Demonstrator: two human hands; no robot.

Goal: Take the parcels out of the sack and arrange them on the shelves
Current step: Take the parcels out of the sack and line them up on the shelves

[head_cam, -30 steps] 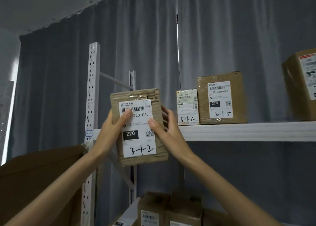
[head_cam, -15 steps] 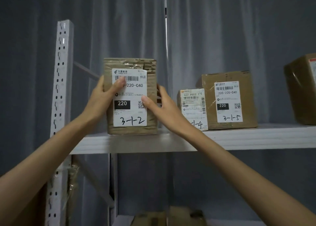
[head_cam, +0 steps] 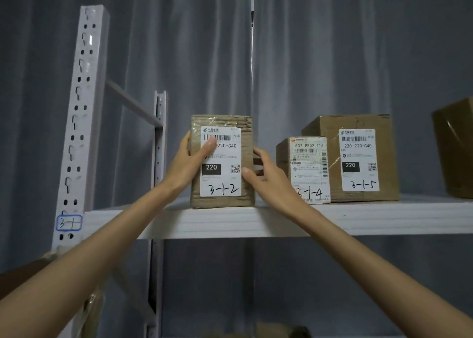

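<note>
I have both hands on a brown corrugated cardboard parcel point(head_cam: 222, 161) with a white shipping label handwritten "3-1-2". It stands upright on the white shelf board point(head_cam: 256, 222), near the board's left end and close to its front edge. My left hand point(head_cam: 190, 162) grips its left side, thumb curled across the label. My right hand point(head_cam: 268, 176) grips its right side, thumb on the front face and fingers bent round the edge. Just right of it on the same board stands a smaller brown box point(head_cam: 304, 170) labelled "3-1-4", touching a larger brown box point(head_cam: 358, 158) labelled "3-1-5" behind and to its right. At the board's left corner rises a white perforated upright point(head_cam: 79, 122) marked "3-1".
</note>
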